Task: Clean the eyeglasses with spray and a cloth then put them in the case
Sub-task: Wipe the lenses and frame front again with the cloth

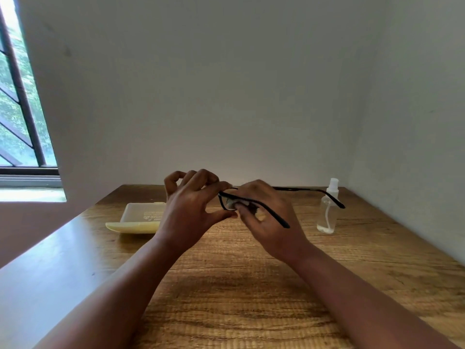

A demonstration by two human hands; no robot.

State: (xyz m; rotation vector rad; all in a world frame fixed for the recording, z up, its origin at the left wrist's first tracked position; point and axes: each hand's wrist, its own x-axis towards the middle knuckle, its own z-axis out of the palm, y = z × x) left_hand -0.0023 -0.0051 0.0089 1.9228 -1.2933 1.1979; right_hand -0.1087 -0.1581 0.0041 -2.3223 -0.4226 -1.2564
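Black plastic-framed eyeglasses (254, 200) run sideways, temples pointing right. My left hand (191, 205) pinches the frame's left end; my right hand (266, 215) presses a small white cloth (232, 204) on the lens.

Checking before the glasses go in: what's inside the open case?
The case lies open on the table, lid back with printed text on it. What shows of the inside holds nothing. The left hand, which pinches the eyeglasses, covers its right end.
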